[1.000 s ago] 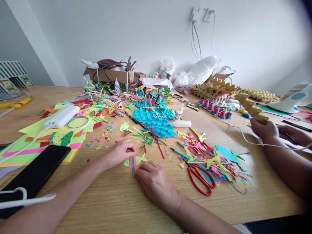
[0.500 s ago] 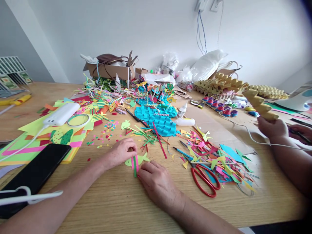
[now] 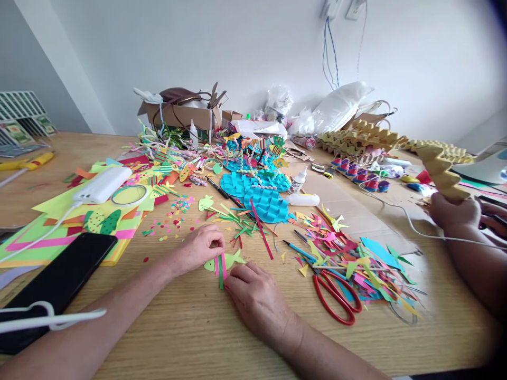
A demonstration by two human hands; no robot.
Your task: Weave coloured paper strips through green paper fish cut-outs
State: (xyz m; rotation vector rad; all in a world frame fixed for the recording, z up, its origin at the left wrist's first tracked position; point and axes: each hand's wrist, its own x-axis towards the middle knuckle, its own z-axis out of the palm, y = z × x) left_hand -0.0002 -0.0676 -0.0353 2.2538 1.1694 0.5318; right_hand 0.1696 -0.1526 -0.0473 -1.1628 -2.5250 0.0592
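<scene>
A light green paper fish [image 3: 236,258] lies flat on the wooden table, partly covered by pink and green paper strips [image 3: 221,274] laid across its body. My left hand [image 3: 203,247] is closed in a pinch at the upper ends of these strips. From the near right side, my right hand [image 3: 259,303] has its thumb and fingertips pressed together at the lower end of a pink strip. The fingers hide the exact contact points. Red-handled scissors [image 3: 336,298] lie right of my right hand, partly under paper scraps [image 3: 358,261].
At the right, another person's hand [image 3: 455,214] holds a piece of yellow egg carton [image 3: 441,171]. A black phone [image 3: 59,290] and a white power bank [image 3: 102,184] lie left. Blue scaly paper pieces [image 3: 267,205], glue bottles [image 3: 299,180] and a white cable [image 3: 404,211] are farther back.
My hands and the strips hold almost the same pose; the whole view has shifted slightly. The other person's hand with the egg carton piece has moved a little to the right.
</scene>
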